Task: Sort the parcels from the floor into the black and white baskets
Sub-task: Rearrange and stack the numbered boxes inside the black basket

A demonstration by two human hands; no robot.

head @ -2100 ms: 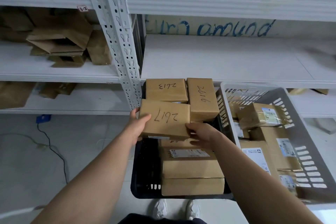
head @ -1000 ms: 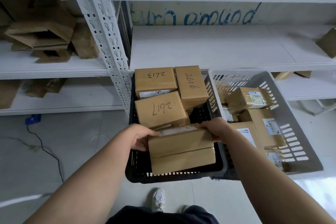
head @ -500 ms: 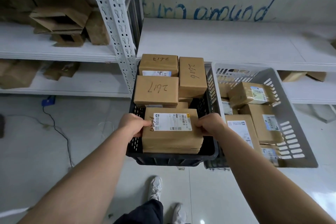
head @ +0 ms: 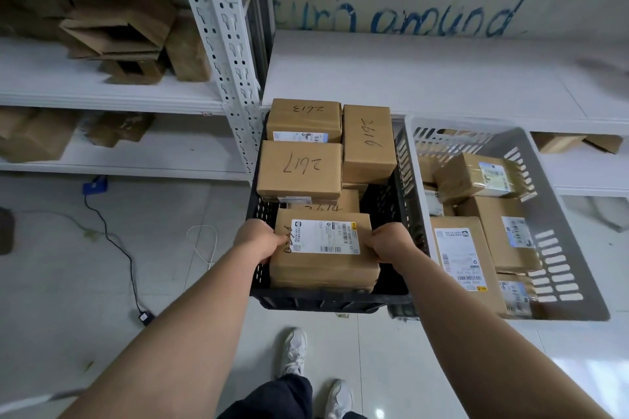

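Observation:
The black basket (head: 326, 303) stands on the floor in front of the shelving, holding several brown parcels, among them ones marked 2613 (head: 304, 117), 2616 (head: 368, 143) and 2617 (head: 299, 168). At its near end lies a brown parcel with a white label (head: 323, 253). My left hand (head: 257, 240) grips that parcel's left side and my right hand (head: 391, 243) grips its right side. The white basket (head: 558, 248) sits just to the right, with several labelled parcels inside.
White metal shelving (head: 425, 78) rises behind the baskets, with a perforated upright (head: 224, 44) and flattened cardboard (head: 115, 41) on the left shelves. A black cable (head: 112, 241) and adapter lie on the floor to the left. My feet (head: 296, 354) stand below the black basket.
I let go of the 2617 parcel, which now rests on the pile. Both hands took the labelled parcel at the near end, turned its label upward and settled it lower in the black basket.

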